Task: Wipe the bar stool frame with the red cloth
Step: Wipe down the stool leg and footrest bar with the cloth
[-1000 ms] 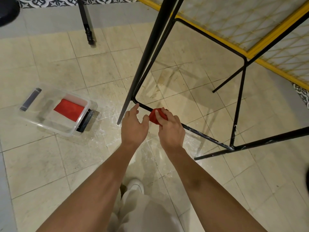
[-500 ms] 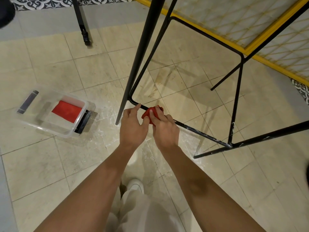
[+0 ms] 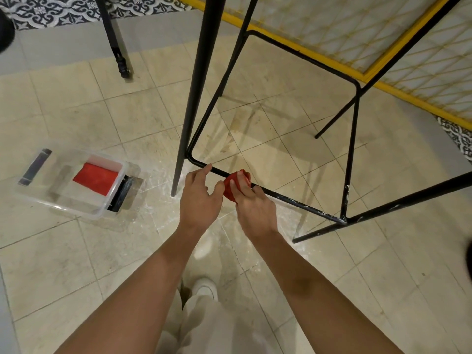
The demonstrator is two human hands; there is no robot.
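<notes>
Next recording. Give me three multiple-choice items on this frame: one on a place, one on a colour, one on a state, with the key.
1. The clear box lies:
A. on the floor, left of the bar stool frame
B. on top of the frame
C. in a hand

2. The frame is:
A. yellow
B. black
C. white

3. The right hand:
A. hangs idle
B. lifts the box
C. grips the red cloth against the frame

Key:
1 A, the box sits on the tiles beside a leg.
2 B, every bar is black.
3 C, the fingers curl round the cloth at a low bar.
</notes>
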